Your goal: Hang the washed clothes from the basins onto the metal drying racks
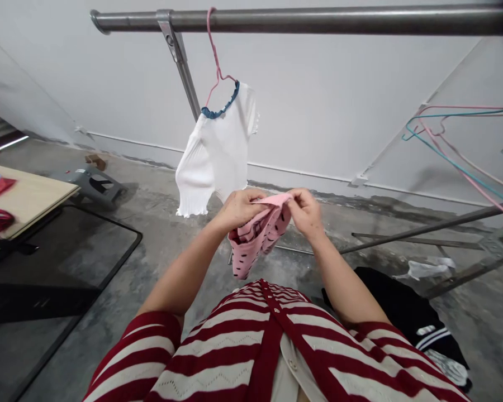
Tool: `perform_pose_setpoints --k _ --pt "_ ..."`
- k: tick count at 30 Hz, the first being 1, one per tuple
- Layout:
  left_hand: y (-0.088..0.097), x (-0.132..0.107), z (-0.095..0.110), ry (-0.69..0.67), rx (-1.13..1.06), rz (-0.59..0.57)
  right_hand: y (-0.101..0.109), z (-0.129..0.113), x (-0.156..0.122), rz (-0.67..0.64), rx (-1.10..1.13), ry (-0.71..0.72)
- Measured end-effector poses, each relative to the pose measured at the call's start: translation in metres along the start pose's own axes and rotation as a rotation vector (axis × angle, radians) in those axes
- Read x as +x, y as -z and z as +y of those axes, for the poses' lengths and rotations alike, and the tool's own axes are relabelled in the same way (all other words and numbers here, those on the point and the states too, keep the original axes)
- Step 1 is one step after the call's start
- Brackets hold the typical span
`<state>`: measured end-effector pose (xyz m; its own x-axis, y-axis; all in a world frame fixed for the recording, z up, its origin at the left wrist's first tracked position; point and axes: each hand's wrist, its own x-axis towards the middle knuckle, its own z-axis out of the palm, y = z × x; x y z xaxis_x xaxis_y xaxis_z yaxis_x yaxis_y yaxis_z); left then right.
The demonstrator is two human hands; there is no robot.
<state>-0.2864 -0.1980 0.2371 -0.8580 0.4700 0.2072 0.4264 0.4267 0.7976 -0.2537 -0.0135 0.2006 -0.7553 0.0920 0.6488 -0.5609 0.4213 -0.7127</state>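
Tee (218, 148) on hanger (215, 61) on rail (318, 19), behind L hand (238, 209)

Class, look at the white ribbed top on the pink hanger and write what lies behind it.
Behind the white ribbed top are a white wall and a slanted metal bracket; its lower end and the wall there are covered and cannot be seen.

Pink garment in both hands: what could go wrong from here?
The pink garment might slip from the left hand and right hand onto the stained concrete floor. The white top hangs close by on a pink hanger, so a wide movement could knock it off the rail.
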Motion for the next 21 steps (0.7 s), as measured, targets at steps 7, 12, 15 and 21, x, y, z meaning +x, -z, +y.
perform_pose_setpoints --k 7,12,15,21 --pt "0.003 -0.035 -0.102 0.234 0.256 0.236 0.020 -0.027 0.029 0.139 -0.061 0.102" --pt "-0.026 -0.050 -0.128 0.217 0.026 0.219 0.020 -0.040 0.046 0.097 -0.181 0.129" --pt "-0.025 -0.053 -0.122 0.198 -0.113 0.220 0.027 -0.035 0.060 0.098 -0.245 0.119" --pt "-0.005 -0.066 -0.094 0.137 -0.321 0.019 0.070 -0.007 0.069 0.185 -0.324 -0.033"
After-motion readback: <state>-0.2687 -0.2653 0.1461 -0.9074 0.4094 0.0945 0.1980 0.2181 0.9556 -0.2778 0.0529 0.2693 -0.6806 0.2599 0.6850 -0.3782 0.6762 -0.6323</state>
